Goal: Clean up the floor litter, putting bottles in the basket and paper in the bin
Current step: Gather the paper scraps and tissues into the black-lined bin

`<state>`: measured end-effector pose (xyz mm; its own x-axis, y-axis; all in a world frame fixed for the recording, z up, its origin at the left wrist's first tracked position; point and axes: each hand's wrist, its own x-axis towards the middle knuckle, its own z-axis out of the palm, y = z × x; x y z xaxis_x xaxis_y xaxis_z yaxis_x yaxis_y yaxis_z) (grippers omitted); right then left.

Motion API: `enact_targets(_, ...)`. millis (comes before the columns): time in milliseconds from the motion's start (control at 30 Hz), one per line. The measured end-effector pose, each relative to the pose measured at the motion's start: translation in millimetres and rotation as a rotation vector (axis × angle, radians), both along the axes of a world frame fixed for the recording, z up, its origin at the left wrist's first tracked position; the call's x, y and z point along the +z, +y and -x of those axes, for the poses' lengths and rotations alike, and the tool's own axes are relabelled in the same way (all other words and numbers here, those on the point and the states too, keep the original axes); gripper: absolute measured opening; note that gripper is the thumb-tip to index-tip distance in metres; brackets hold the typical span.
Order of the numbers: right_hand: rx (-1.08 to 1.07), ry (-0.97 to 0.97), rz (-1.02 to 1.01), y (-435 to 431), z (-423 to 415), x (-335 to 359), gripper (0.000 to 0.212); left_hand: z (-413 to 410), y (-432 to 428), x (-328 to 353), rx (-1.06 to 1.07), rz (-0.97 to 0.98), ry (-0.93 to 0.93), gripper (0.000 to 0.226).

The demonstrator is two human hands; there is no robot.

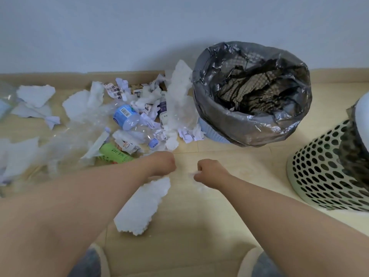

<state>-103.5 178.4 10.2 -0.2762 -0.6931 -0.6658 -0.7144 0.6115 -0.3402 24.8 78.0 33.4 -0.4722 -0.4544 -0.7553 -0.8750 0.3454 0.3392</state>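
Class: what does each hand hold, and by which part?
The left hand grips the torn white tissue by its top edge. The right hand pinches a small white scrap; which part cannot be told.

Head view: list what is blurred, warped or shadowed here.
Head view: soft, even light; a faint shadow on the floor between the arms; glints on the bin liner; left-edge litter smeared; the scrap in the right hand blurred; forearms loom oversized through the wide lens.

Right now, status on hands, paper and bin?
Left hand grips torn white paper; right hand pinches small scrap. Lined bin ahead, bare floor between. Blue-label bottle in litter pile.
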Motion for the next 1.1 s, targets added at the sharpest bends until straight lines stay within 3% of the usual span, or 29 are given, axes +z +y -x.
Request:
enact_targets(100, -0.165, -0.140, 0.145, -28, -19, 6, 0.027, -11, -30, 10, 0.130, 0.092, 0.093, 0.026)
enact_targets(200, -0.402, -0.259, 0.236, -45, -28, -2, 0.019, -19, -55, 4, 0.262, 0.182, 0.186, 0.023)
enact_targets(300, -0.568, -0.294, 0.270, -51, -28, -12, 0.014, -34, -65, -11, 0.236, 0.213, 0.133, 0.024)
enact_targets(467, -0.401, -0.069, 0.233, -58, -10, -22, 0.028, -44, -65, -38, 0.045, 0.242, 0.029, 0.026)
enact_targets(633, -0.123, 0.231, 0.268, -72, 2, -27, 0.041, -41, -55, -63, -0.203, 0.347, 0.009, 0.058)
enact_targets(800, 0.016, 0.215, 0.097, -90, 3, -36, 0.062, -34, -63, -73, -0.177, 0.392, -0.026, 0.077)
enact_targets(933, 0.037, 0.145, 0.033, -91, -7, -49, 0.068, -35, -62, -82, -0.187, 0.384, -0.044, 0.066)
enact_targets(1033, 0.114, 0.212, 0.113, -79, -13, -55, 0.067, -38, -59, -84, -0.194, 0.477, -0.001, 0.046)
enact_targets(1100, 0.158, 0.176, 0.152, -71, -13, -57, 0.060, -39, -60, -79, -0.168, 0.426, 0.018, 0.038)
